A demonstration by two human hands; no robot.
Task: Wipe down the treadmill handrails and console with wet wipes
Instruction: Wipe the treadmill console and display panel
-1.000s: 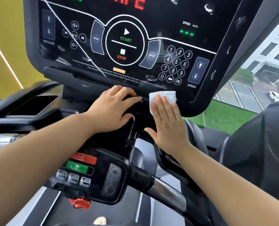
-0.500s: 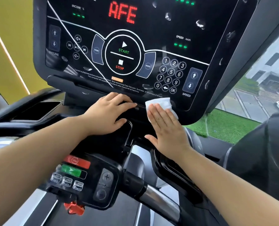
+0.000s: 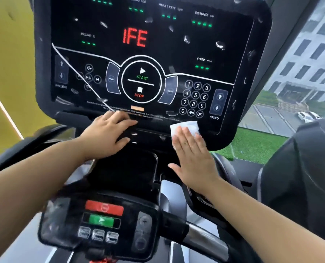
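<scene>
Likely gym: treadmill console (image 3: 150, 46) with speed and incline keys; large window (image 3: 305, 59) beside it.

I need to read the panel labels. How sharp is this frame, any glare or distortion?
Head view: motion blur smears the lower keypad and left hand; fine print on the console is unreadable; pale glints dot its glass; wide-angle lens bows its edges.

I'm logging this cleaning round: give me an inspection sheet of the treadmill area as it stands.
Surface: glossy black treadmill console, lit, with droplets scattered over its panel.
Job's things: white wet wipe flat on the console's lower edge; chrome handrail below.
Clutter: nothing seen.
Grippers: right hand presses the wipe with straight fingers; left hand rests on the console ledge, holding nothing.
Cables: white diagonal line across panel's left; cord or marking unclear.
Surroundings: yellow wall left; window right onto grass, grey building.
</scene>
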